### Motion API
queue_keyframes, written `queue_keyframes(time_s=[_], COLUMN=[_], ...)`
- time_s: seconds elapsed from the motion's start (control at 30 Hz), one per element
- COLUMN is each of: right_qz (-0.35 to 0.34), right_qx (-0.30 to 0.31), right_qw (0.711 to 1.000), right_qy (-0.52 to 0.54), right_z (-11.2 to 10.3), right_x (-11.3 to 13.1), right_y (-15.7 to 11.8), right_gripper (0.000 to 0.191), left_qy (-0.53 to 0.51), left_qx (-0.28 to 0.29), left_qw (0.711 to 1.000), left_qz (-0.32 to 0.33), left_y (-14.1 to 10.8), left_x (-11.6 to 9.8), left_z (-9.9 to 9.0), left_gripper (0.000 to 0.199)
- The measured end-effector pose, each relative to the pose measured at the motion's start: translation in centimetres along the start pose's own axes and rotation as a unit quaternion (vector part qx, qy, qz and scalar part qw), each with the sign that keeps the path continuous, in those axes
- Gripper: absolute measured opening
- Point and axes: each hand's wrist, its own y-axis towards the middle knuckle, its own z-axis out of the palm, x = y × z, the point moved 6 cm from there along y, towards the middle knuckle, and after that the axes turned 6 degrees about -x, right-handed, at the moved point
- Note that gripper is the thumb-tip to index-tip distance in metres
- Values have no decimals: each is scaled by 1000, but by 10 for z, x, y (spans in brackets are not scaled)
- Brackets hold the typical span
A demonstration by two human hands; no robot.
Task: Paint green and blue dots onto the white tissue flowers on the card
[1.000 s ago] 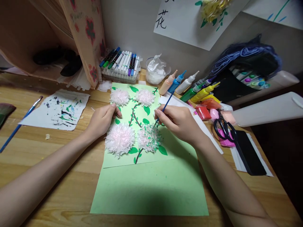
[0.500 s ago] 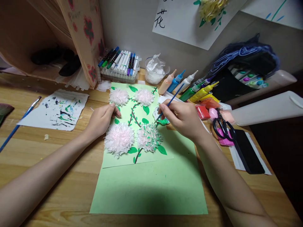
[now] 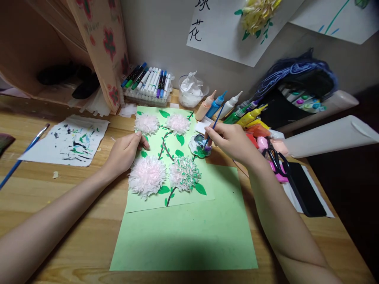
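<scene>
Right now our right hand (image 3: 229, 142) is closed in a pinch around a thin blue-handled paintbrush (image 3: 215, 120), its tip down in a white scalloped paint palette (image 3: 197, 148) just left of the fingers. The palette holds dark, green and purple smears of paint, and our fingers partly cover its right side. Our left hand (image 3: 126, 152) is loosely curled at the left edge of a light-green painted paper sheet (image 3: 191, 196) — we cannot tell whether its fingers pinch anything.

Between our hands, that sheet carries four fluffy pale-pink tissue flowers; the one nearest the right hand (image 3: 185, 173) is flecked with green. Beyond the left hand, a clear plastic case (image 3: 145, 98) bears a row of capped markers (image 3: 152, 81). Beyond the right hand, a round clear plastic tub (image 3: 185, 98) holds crumpled white tissue (image 3: 192, 85), and beside it stand peach (image 3: 205, 108), blue (image 3: 215, 105) and white (image 3: 231, 104) squeeze bottles.

To the right hand's right — past the forearm — black-handled scissors (image 3: 278, 159) lie near a flat black slab (image 3: 307, 189). Left of our left hand lies a paint-stained white cloth (image 3: 68, 146).
</scene>
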Motion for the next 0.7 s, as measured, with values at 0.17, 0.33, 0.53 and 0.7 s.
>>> queue_keyframes(time_s=[0.17,0.33,0.53,0.7], right_qz=[-9,-12,-41,-125], right_qx=[-31,-96,-58,-10], right_qw=[999,983,966,973], right_qy=[15,157,250,194], right_z=[-7,-18,-4,10], right_x=[2,12,46,67], right_y=[0,-5,-18,-26], right_gripper=[42,43,44,40], left_qy=[9,15,2,4], left_qx=[2,-5,-8,-6], left_qw=[1000,1000,1000,1000], left_qz=[10,11,7,18], left_y=[0,-1,-1,-1], left_x=[-1,-1,-1,1], left_z=[0,0,0,1], left_gripper=[51,52,50,50])
